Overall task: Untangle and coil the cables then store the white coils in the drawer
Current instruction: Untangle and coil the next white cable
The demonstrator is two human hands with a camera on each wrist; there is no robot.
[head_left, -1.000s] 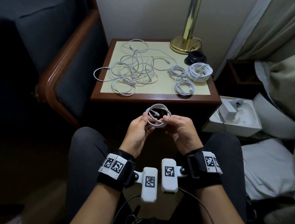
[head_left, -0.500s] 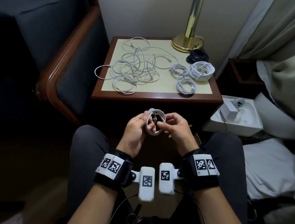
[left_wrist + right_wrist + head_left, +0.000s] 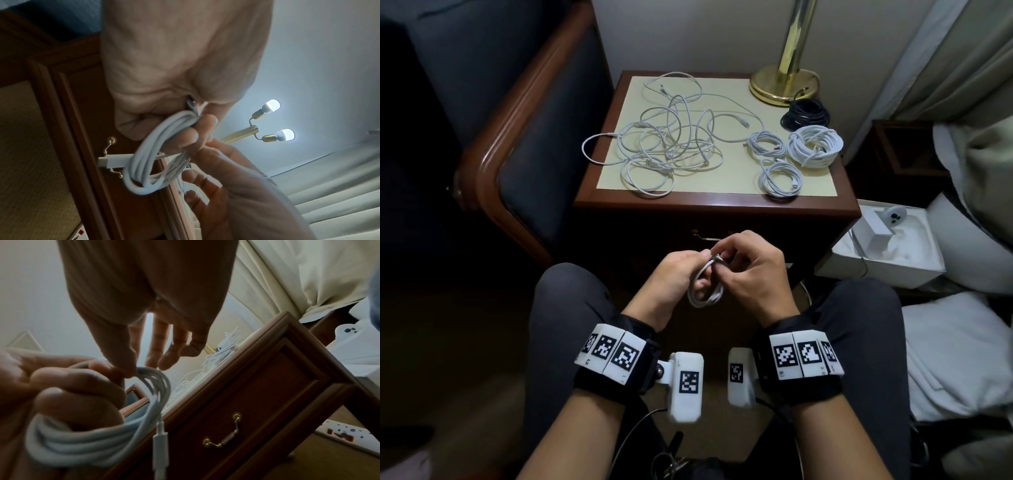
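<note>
Head view: left hand [image 3: 674, 277] fingers curl through the small white cable coil [image 3: 705, 287] above the lap to hold its loops, right hand [image 3: 753, 270] pinches the top strands, probably tucking the loose plug end [image 3: 111, 161]; drawer [image 3: 257, 410] shut, tangled cables [image 3: 671, 144] on tabletop [image 3: 722, 202].

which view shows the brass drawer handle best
The right wrist view: the brass drawer handle shows whole against the shut wooden drawer front. The left wrist view has it partly behind the white cable coil; the head view catches only a sliver above the hands.
</note>
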